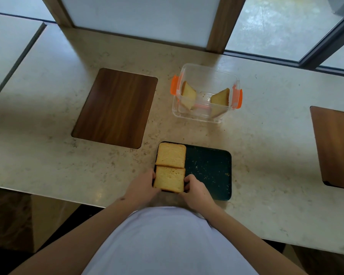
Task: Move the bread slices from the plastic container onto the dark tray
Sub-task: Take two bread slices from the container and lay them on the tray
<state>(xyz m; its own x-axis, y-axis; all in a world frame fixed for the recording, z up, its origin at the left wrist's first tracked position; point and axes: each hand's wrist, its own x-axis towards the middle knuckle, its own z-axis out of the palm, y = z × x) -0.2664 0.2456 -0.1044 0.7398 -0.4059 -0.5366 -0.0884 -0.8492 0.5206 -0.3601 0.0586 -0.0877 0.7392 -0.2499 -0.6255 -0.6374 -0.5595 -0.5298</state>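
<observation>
A dark tray (209, 169) lies near the counter's front edge, its right half bare with crumbs. One bread slice (170, 155) lies flat on its far left corner. A second slice (169, 179) sits on the near left corner, with my left hand (142, 187) on its left edge and my right hand (195, 188) on its right edge, both gripping it. Behind the tray stands a clear plastic container (207, 114) with orange clips. Inside, one slice (188, 95) leans on the left wall and another (220, 100) on the right wall.
A wooden inset panel (115, 108) sits in the beige stone counter to the left of the container. Another wooden panel (336, 145) is at the far right. A wood-framed white partition (139, 18) and windows rise behind the counter.
</observation>
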